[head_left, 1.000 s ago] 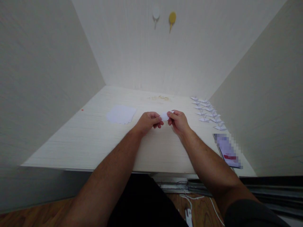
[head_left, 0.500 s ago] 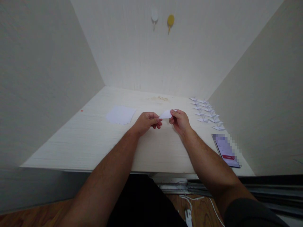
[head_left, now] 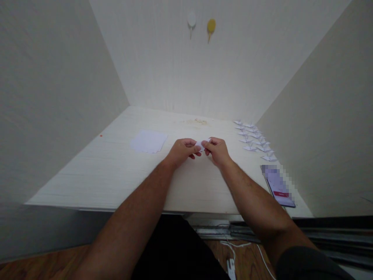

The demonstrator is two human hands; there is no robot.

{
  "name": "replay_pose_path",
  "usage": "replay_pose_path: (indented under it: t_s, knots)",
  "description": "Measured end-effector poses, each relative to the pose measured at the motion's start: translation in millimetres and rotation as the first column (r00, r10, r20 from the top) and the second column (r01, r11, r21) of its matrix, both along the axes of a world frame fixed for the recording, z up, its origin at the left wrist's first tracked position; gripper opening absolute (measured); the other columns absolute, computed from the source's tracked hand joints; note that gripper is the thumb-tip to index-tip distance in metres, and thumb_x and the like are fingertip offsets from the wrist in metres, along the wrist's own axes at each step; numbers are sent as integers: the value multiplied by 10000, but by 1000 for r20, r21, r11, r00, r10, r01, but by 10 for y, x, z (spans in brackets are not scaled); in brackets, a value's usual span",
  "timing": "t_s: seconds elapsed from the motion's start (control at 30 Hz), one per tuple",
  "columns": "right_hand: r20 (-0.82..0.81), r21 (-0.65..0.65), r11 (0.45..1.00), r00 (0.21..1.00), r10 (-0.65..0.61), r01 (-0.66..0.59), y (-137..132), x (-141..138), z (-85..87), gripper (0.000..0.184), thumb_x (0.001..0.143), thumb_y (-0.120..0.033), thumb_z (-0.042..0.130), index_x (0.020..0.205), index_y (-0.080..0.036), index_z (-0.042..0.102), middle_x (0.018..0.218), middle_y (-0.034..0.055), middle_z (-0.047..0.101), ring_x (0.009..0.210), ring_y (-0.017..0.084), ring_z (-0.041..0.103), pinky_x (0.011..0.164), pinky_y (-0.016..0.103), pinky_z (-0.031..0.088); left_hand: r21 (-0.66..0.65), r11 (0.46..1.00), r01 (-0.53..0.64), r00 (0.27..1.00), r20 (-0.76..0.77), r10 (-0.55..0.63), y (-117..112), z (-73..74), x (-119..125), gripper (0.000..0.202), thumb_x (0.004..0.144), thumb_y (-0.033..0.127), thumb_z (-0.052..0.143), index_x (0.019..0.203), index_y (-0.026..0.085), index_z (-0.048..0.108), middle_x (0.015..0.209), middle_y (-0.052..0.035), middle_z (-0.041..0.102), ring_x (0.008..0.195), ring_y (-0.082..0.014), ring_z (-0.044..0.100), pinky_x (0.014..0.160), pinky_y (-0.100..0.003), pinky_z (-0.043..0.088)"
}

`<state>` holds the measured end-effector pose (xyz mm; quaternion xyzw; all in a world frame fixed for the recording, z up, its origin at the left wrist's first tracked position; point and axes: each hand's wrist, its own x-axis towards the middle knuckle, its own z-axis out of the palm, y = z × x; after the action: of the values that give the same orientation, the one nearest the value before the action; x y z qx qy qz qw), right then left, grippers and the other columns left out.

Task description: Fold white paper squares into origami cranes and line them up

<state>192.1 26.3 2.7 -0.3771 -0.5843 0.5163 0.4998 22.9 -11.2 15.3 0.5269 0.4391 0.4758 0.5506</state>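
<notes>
Between both hands, above the middle of the white table [head_left: 201, 186], is a small folded piece of white paper [head_left: 199, 144]. My left hand [head_left: 186, 149] pinches its left side, thumb on the near face. From the other side my right hand [head_left: 215, 149] grips it between thumb and fingers, the two thumbs close together. Much of the paper is hidden behind the fingers. Left of my hands lies a stack of white paper sheets [head_left: 148, 141]. Folded white paper cranes [head_left: 250, 148] stand in two rows to the right.
A phone or tablet [head_left: 278, 186] with a lit, partly blurred screen lies near the right front edge. Walls enclose the table on three sides. A white hook [head_left: 191, 20] and a yellow hook [head_left: 211, 26] are on the back wall. White cables [head_left: 233, 249] lie on the floor below.
My right hand has moved left toward my left hand, and the thumbs are now nearly together. Less of the paper shows between them. The left hand has barely moved.
</notes>
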Motion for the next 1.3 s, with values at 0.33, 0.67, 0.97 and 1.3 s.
replay_pose_path:
  t_s: [0.33, 0.67, 0.97, 1.3]
  knots:
    - [-163, -78, 997, 987, 7, -20, -30, -26, 48, 276, 629, -314, 791, 539, -195, 558, 439, -50, 534, 397, 73, 433, 434, 213, 307, 34, 999, -21, 998, -65, 24, 29, 0, -12, 221, 699, 315, 758, 713, 138, 625, 600, -22, 669, 511, -101, 584, 522, -221, 436]
    - [-177, -172, 982, 983, 48, -79, 28, 26, 39, 355, 659, -435, 760, 515, -183, 555, 449, -11, 546, 360, 82, 438, 368, 222, 308, 52, 998, 19, 995, -102, -13, 30, 18, -39, 216, 677, 316, 725, 653, 144, 597, 549, -4, 630, 463, -81, 504, 473, -209, 349]
    - [-199, -136, 990, 980, 13, -41, 10, 21, 75, 178, 629, -298, 756, 636, -183, 620, 506, -40, 573, 399, 70, 453, 402, 203, 359, 33, 998, -50, 994, -94, 53, 51, -13, -53, 195, 670, 305, 711, 634, 144, 607, 499, 11, 593, 435, -72, 463, 465, -208, 318]
    - [-379, -206, 975, 925, 4, -88, 36, 144, 208, 260, 583, -316, 782, 602, -191, 555, 498, -54, 544, 396, 59, 420, 385, 194, 350, 57, 996, -70, 992, -102, 76, 44, 13, -92, 212, 660, 320, 721, 630, 144, 607, 501, 12, 585, 449, -72, 460, 476, -204, 319]
